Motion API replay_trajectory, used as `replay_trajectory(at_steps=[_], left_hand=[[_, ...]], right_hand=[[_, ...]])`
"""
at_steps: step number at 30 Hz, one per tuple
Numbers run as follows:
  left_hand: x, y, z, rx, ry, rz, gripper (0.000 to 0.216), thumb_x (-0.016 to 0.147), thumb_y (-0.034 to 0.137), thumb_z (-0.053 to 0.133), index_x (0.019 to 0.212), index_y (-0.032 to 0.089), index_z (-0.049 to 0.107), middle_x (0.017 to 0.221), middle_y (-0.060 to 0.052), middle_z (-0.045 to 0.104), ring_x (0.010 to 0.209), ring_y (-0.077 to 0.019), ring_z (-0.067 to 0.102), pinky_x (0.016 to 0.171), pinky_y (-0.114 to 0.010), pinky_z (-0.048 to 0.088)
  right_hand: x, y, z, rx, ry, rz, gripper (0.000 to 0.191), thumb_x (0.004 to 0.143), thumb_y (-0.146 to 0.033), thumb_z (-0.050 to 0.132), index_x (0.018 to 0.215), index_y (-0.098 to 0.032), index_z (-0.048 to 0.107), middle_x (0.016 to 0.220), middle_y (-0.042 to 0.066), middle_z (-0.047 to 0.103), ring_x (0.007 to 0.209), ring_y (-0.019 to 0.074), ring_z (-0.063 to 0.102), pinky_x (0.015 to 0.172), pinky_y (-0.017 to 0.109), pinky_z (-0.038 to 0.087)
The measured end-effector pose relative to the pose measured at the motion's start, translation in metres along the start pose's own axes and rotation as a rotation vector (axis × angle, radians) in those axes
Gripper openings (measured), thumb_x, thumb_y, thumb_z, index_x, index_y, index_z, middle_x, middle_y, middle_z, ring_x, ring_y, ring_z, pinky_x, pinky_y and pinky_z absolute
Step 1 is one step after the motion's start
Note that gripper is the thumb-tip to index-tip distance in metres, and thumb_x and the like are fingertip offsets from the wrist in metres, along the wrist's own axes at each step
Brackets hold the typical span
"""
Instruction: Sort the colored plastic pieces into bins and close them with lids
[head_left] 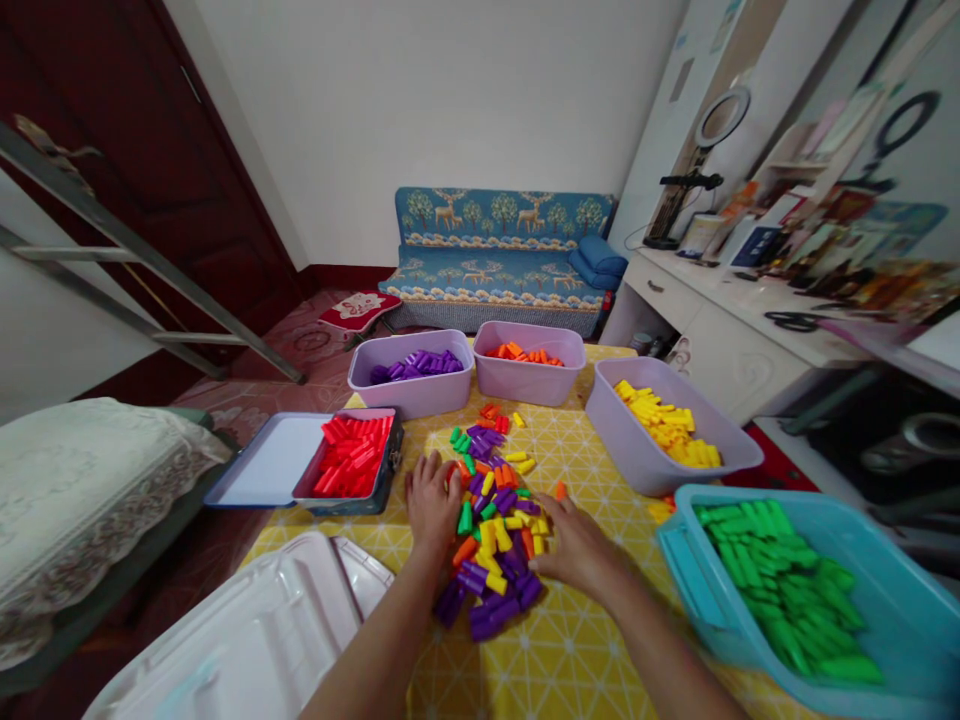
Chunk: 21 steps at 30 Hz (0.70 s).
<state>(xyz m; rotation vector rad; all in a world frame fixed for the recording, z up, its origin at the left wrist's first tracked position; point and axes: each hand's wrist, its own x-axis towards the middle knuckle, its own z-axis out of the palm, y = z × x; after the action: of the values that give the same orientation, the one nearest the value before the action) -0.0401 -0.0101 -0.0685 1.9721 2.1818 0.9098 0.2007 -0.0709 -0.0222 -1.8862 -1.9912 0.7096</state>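
A mixed pile of small plastic tube-shaped pieces (495,535), in purple, yellow, green, orange and red, lies on the table between my hands. My left hand (433,503) rests at the pile's left edge, palm down with fingers apart, touching pieces there. On the right side, my right hand (576,548) has its thumb and fingers spread against the pile. An orange piece (561,490) shows just beyond its fingertips. Nothing is visibly gripped in either hand.
Around the pile stand a tin of red pieces (396,462), lilac tubs of purple (409,400), orange (529,385) and yellow pieces (630,460), and a turquoise tub (686,570) of green ones. White lids (247,620) lie front left. A blue sofa (499,262) is behind.
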Motion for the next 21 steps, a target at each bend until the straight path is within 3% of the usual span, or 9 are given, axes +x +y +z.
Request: replay_trajectory(at_steps=[2, 5, 10, 17, 21], left_hand=[[-0.001, 0.001, -0.002, 0.000, 0.002, -0.002, 0.033, 0.096, 0.033, 0.045, 0.110, 0.025, 0.074, 0.142, -0.007, 0.059, 0.135, -0.0299, 0.047, 0.115, -0.050, 0.034], [-0.001, 0.003, -0.004, -0.005, -0.005, -0.003, 0.034, 0.096, 0.033, 0.045, 0.111, 0.025, 0.074, 0.141, -0.007, 0.060, 0.135, -0.0290, 0.048, 0.115, -0.049, 0.034], [-0.001, 0.003, -0.005, -0.007, -0.010, -0.005, 0.035, 0.097, 0.035, 0.044, 0.111, 0.024, 0.074, 0.142, -0.008, 0.059, 0.135, -0.0296, 0.047, 0.116, -0.050, 0.033], [0.000, 0.002, -0.004, -0.021, -0.006, 0.010, 0.034, 0.097, 0.034, 0.044, 0.110, 0.025, 0.074, 0.140, -0.007, 0.060, 0.135, -0.0279, 0.047, 0.116, -0.049, 0.033], [0.000, 0.001, -0.001, -0.010, 0.007, 0.012, 0.034, 0.097, 0.034, 0.044, 0.110, 0.026, 0.074, 0.140, -0.007, 0.060, 0.135, -0.0283, 0.047, 0.115, -0.049, 0.033]], right_hand=[[0.003, -0.010, 0.006, -0.056, 0.029, -0.012, 0.080, 0.064, -0.026, 0.081, 0.139, -0.028, 0.055, 0.120, 0.011, 0.062, 0.104, 0.0265, 0.064, 0.085, 0.034, 0.048], [0.019, -0.015, 0.012, -0.007, 0.102, -0.015, 0.049, 0.078, -0.023, 0.071, 0.127, -0.024, 0.064, 0.111, 0.010, 0.063, 0.101, 0.0226, 0.064, 0.089, 0.032, 0.048], [0.056, -0.013, 0.010, 0.164, 0.233, -0.052, 0.024, 0.085, -0.017, 0.060, 0.105, -0.022, 0.072, 0.101, 0.007, 0.064, 0.097, 0.0187, 0.063, 0.090, 0.029, 0.049], [0.076, -0.024, 0.005, 0.238, 0.362, -0.119, 0.023, 0.087, -0.021, 0.055, 0.104, -0.019, 0.070, 0.101, 0.008, 0.066, 0.092, 0.0203, 0.064, 0.088, 0.034, 0.052], [0.073, -0.030, 0.008, 0.184, 0.302, -0.113, 0.035, 0.081, -0.006, 0.052, 0.108, -0.020, 0.069, 0.108, 0.009, 0.066, 0.102, 0.0207, 0.063, 0.095, 0.035, 0.050]])
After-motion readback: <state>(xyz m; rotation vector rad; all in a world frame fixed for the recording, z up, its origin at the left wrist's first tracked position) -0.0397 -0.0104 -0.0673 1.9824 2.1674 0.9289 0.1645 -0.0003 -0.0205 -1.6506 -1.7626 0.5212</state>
